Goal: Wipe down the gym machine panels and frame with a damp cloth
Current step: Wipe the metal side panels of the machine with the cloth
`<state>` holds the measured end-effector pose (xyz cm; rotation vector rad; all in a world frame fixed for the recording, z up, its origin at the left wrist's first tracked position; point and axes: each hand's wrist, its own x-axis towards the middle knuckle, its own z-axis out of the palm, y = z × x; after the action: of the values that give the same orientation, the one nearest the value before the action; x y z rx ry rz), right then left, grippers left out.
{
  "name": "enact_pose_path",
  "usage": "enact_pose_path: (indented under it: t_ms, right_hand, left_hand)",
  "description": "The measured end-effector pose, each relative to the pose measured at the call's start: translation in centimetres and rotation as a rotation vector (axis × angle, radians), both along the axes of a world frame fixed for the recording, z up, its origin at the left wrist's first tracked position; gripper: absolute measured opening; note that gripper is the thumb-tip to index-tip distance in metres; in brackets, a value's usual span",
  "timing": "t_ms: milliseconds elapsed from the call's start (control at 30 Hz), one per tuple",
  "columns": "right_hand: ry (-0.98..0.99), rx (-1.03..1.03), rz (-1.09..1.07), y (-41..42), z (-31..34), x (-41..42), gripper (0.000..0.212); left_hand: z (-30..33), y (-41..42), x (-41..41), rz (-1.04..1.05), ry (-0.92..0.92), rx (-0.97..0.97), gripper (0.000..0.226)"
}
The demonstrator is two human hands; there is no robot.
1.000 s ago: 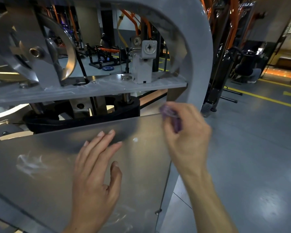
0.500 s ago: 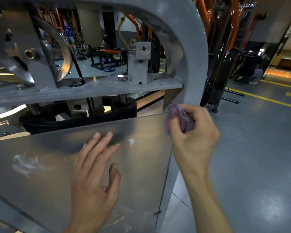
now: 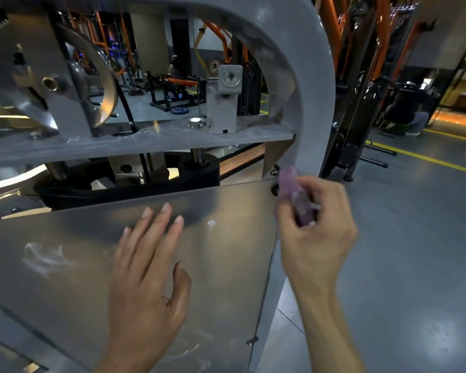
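Note:
A translucent grey panel (image 3: 65,265) covers the lower front of the gym machine, smeared with white marks at its left. My left hand (image 3: 148,281) lies flat on the panel with fingers straight. My right hand (image 3: 315,230) grips a bunched purple cloth (image 3: 293,192) and presses it at the panel's top right corner, where the panel meets the curved grey frame (image 3: 315,90). A dark bolt sits just left of the cloth.
Above the panel a grey cross plate (image 3: 135,142) carries a metal pulley (image 3: 49,76) and a grey block (image 3: 225,100). Orange and black machines (image 3: 361,76) stand behind. Grey floor with yellow lines (image 3: 425,157) lies to the right, where a person sits far off.
My right hand with the cloth has shifted right and slightly down along the panel's top edge to its corner by the frame. My left hand has stayed flat on the panel.

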<state>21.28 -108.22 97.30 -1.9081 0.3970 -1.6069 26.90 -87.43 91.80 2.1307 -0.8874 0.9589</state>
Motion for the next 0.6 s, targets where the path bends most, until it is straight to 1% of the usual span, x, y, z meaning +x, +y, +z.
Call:
enact_pose_path:
  t_ms: [67, 167, 233, 367, 433, 500, 567, 600]
  right_hand:
    - [0.044, -0.054, 0.032, 1.4, -0.6, 0.6, 0.029]
    - [0.097, -0.112, 0.115, 3.2, -1.6, 1.6, 0.034]
    - [0.102, -0.132, 0.112, 2.8, -2.2, 1.6, 0.035]
    - [0.039, -0.037, 0.003, 0.9, -2.6, 1.2, 0.032]
    - [0.063, -0.039, 0.044, 2.4, -2.7, 1.7, 0.032]
    - [0.103, -0.07, 0.128, 4.6, -2.9, 2.3, 0.031]
    - [0.113, -0.067, 0.169, 4.6, -2.9, 2.3, 0.032]
    - [0.099, -0.051, 0.15, 3.7, -2.8, 2.2, 0.032]
  left_hand:
    - [0.0, 0.0, 0.0, -0.002, 0.011, -0.003, 0.054]
    - [0.0, -0.1, 0.1, 0.005, 0.013, -0.005, 0.053]
    - [0.0, -0.1, 0.1, 0.006, 0.015, -0.01, 0.053]
    - [0.0, -0.2, 0.0, 0.012, 0.013, -0.013, 0.053]
    - [-0.1, -0.4, 0.1, 0.013, 0.008, -0.023, 0.052]
    - [-0.2, -0.5, 0.1, 0.015, 0.007, -0.024, 0.052]
    - [-0.2, -0.5, 0.1, 0.018, 0.011, -0.028, 0.051]
    - [-0.1, -0.5, 0.0, 0.019, 0.014, -0.032, 0.051]
